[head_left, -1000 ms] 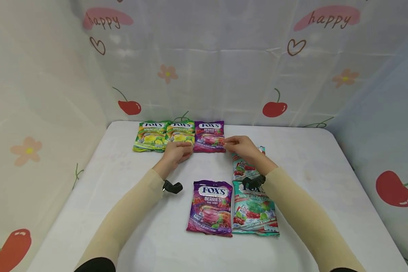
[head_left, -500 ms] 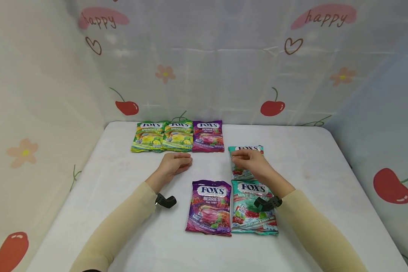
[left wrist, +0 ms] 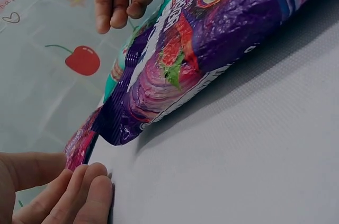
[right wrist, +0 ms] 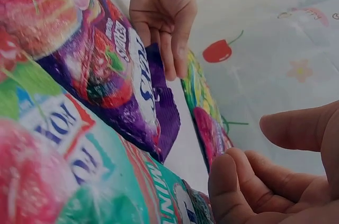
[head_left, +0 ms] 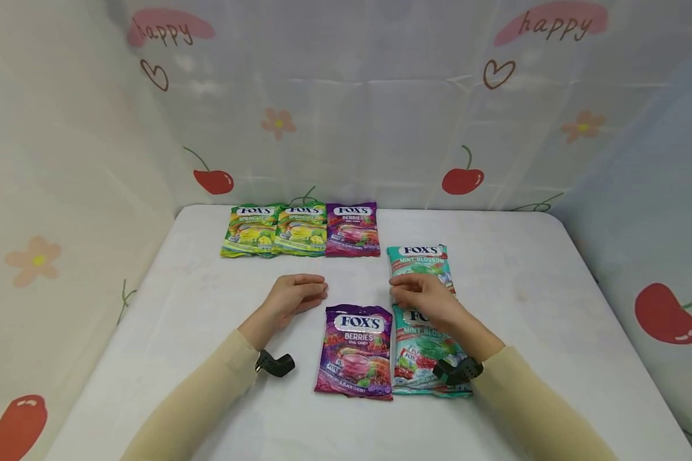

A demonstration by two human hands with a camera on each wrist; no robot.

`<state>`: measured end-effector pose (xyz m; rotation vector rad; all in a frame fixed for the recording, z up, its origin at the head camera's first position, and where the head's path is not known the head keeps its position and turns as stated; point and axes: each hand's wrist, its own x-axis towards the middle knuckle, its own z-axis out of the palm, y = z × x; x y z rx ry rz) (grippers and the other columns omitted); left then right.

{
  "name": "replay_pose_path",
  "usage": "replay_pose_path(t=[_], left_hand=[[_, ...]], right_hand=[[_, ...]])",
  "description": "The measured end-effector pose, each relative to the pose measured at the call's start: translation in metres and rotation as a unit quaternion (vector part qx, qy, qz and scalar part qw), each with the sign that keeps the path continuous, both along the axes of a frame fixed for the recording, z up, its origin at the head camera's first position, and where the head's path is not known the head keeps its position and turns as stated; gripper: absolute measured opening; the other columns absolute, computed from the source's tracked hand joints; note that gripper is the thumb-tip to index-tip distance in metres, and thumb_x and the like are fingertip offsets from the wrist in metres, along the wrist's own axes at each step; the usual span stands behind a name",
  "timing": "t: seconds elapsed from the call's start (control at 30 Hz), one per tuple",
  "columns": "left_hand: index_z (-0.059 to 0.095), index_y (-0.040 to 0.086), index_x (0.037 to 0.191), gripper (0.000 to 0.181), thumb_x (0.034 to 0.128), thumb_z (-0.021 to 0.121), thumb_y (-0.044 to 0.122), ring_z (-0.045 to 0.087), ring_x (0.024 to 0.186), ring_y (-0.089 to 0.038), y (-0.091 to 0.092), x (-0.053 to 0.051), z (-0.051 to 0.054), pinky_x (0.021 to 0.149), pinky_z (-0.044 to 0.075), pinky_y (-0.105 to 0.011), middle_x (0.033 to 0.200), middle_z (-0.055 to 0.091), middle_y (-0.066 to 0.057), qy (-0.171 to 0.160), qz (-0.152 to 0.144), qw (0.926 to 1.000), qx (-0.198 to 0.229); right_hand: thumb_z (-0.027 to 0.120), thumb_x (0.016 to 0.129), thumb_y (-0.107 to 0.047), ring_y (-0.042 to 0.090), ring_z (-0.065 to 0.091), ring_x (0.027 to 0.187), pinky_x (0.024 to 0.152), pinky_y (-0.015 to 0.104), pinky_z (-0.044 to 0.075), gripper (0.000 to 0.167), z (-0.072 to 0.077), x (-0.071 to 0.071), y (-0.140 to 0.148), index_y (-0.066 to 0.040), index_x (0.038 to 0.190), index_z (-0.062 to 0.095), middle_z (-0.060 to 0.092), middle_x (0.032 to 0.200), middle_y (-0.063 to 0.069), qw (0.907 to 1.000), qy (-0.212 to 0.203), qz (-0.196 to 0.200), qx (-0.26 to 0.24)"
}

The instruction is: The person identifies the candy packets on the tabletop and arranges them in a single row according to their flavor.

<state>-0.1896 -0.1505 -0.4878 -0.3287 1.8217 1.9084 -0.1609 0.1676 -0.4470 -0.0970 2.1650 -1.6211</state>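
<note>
My left hand (head_left: 293,298) hovers over the white table, left of the near purple Berries candy bag (head_left: 355,353), and holds nothing. In the left wrist view its loosely bent fingers (left wrist: 87,195) have nothing between them and the thumb. Over the two teal Mint Blossom bags is my right hand (head_left: 429,299), hiding the bottom of the far teal bag (head_left: 420,255) and the top of the near teal bag (head_left: 429,358). Its thumb and fingers (right wrist: 222,181) stand apart in the right wrist view, with nothing gripped.
Along the table's back edge lie a yellow-green Spring Tea bag (head_left: 250,232), a second Spring Tea bag (head_left: 302,232) and a far purple Berries bag (head_left: 353,232), side by side. Printed curtains (head_left: 346,115) rise behind and beside the white table (head_left: 513,282).
Both hands have drawn back toward me from the far purple bag, which stays in the back row. The right hand has come over the teal bags; the bags themselves lie still.
</note>
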Motion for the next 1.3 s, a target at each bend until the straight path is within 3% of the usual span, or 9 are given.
replay_pose_path(t=[0.2,0.43,0.57,0.97,1.13,1.3], left_hand=[[0.063,0.0,0.137,0.038,0.1003,0.067,0.009,0.073,0.105,-0.016,-0.007,0.013,-0.003,0.094,0.061,-0.032,0.132,0.069,-0.018,0.012,0.008,0.9999,0.007],[0.062,0.0,0.138,0.039,0.1012,0.066,0.012,0.073,0.106,-0.017,-0.014,0.031,-0.003,0.094,0.061,-0.032,0.133,0.069,-0.017,-0.002,0.006,0.9999,0.01],[0.062,-0.001,0.138,0.04,0.1011,0.066,0.012,0.073,0.107,-0.017,-0.018,0.04,-0.004,0.095,0.06,-0.032,0.133,0.069,-0.018,-0.005,-0.004,0.9999,0.014],[0.064,-0.004,0.133,0.037,0.1019,0.066,0.017,0.076,0.098,-0.017,-0.023,0.058,-0.003,0.087,0.063,-0.031,0.118,0.075,-0.014,-0.008,-0.076,0.997,-0.004],[0.066,-0.007,0.128,0.035,0.1029,0.064,0.017,0.076,0.088,-0.014,-0.02,0.065,0.0,0.081,0.064,-0.03,0.108,0.077,-0.013,0.007,-0.12,0.9923,-0.031],[0.064,-0.006,0.132,0.039,0.102,0.065,0.018,0.075,0.084,-0.014,-0.01,0.069,0.004,0.078,0.065,-0.031,0.105,0.077,-0.012,0.019,-0.139,0.9892,-0.044]], right_hand=[[0.06,0.106,-0.022,0.03,0.067,0.107,0.092,0.036,0.06,0.047,-0.001,0.016,0.002,0.006,0.143,0.053,0.061,0.135,0.027,0.9995,-0.027,0.009,-0.016],[0.059,0.106,-0.019,0.03,0.072,0.101,0.089,0.036,0.063,0.048,-0.001,0.035,0.005,0.01,0.144,0.049,0.063,0.132,0.028,0.9983,-0.035,0.036,-0.028],[0.054,0.108,-0.018,0.035,0.072,0.109,0.092,0.037,0.062,0.05,0.0,0.044,0.01,0.012,0.146,0.045,0.06,0.138,0.03,0.9963,-0.049,0.054,-0.044],[0.057,0.108,-0.026,0.033,0.064,0.124,0.101,0.04,0.058,0.061,0.005,0.061,0.011,0.009,0.153,0.035,0.046,0.153,0.03,0.9905,-0.097,0.059,-0.077],[0.056,0.108,-0.03,0.042,0.055,0.135,0.106,0.045,0.055,0.072,0.008,0.067,0.004,0.004,0.16,0.021,0.026,0.165,0.031,0.9848,-0.119,0.087,-0.092],[0.051,0.11,-0.029,0.049,0.047,0.141,0.108,0.05,0.052,0.073,0.011,0.072,-0.005,0.0,0.164,0.012,0.012,0.17,0.028,0.9839,-0.127,0.074,-0.103]])
